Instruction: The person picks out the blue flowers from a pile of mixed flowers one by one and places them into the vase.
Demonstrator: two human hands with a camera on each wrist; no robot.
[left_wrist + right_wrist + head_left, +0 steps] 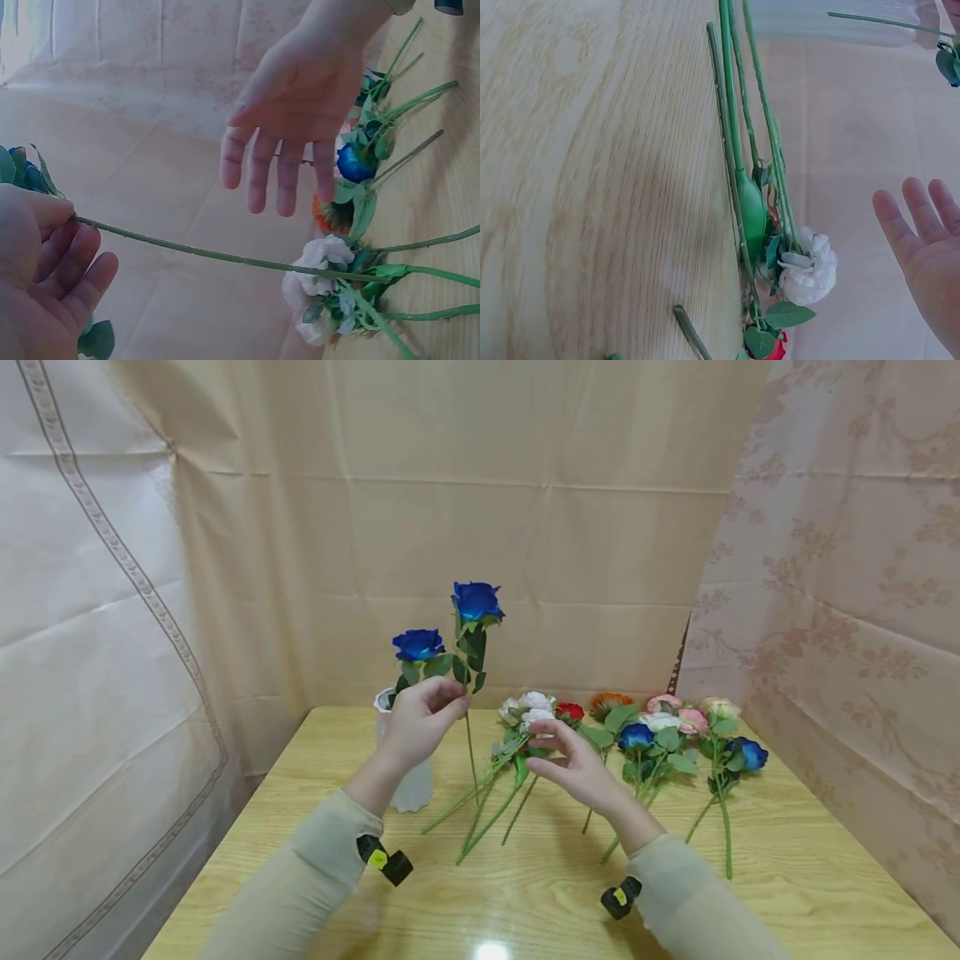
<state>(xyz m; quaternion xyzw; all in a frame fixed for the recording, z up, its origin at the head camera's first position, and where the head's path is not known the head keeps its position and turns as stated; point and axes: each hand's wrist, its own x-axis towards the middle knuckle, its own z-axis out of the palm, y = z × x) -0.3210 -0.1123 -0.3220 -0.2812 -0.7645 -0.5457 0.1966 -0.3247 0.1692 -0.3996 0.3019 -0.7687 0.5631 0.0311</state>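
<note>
My left hand (420, 722) pinches the stem of a blue artificial rose (477, 602) between thumb and fingers, its bloom raised above the hand. In the left wrist view the bare lower stem (187, 249) slants away from the fingertips. Behind this hand stands a white vase (414, 785) holding another blue rose (418, 645). My right hand (577, 768) hovers over the table's flowers with its fingers spread and nothing in its grasp. Its nearest bloom in the head view is a white flower (537, 718); in the right wrist view the palm (934, 262) shows bare.
Several flowers lie across the wooden table (480, 910), stems toward the front. Among them are a red bloom (571, 711), an orange one (611, 702), a pink one (693, 721) and blue roses (636, 737). A beige curtain (525, 527) hangs behind the table.
</note>
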